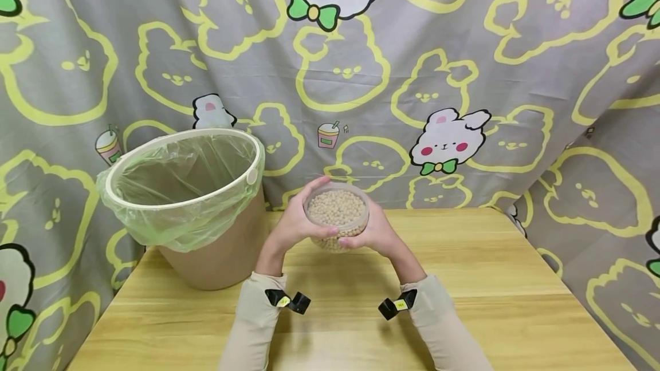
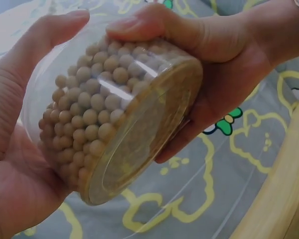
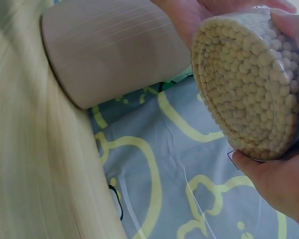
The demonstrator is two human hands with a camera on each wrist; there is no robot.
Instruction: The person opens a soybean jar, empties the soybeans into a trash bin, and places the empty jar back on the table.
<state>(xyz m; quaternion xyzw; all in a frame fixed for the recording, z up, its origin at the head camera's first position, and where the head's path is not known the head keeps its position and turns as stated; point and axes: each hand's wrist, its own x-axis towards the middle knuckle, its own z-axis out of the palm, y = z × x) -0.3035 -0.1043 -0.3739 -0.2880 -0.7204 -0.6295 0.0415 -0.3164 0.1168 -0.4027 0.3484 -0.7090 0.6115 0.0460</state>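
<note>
A clear round plastic tub [image 1: 337,228] full of small beige balls [image 1: 335,206] is lifted above the table by both hands. My left hand [image 1: 295,223] grips its left side, thumb across the front and fingers round the back. On the opposite side my right hand [image 1: 380,232] holds the tub wall, its thumb near the left one. In the left wrist view the tub [image 2: 109,99] appears tilted, with its flat base showing. From the right wrist view, the balls [image 3: 244,84] press against the clear base. No lid shows on the tub.
A beige trash bin [image 1: 222,262] lined with a thin green bag [image 1: 180,225] stands on the table's left side, its mouth uncovered. The wooden table [image 1: 495,279] extends under both forearms. A grey cartoon-print curtain [image 1: 392,33] hangs behind and at the sides.
</note>
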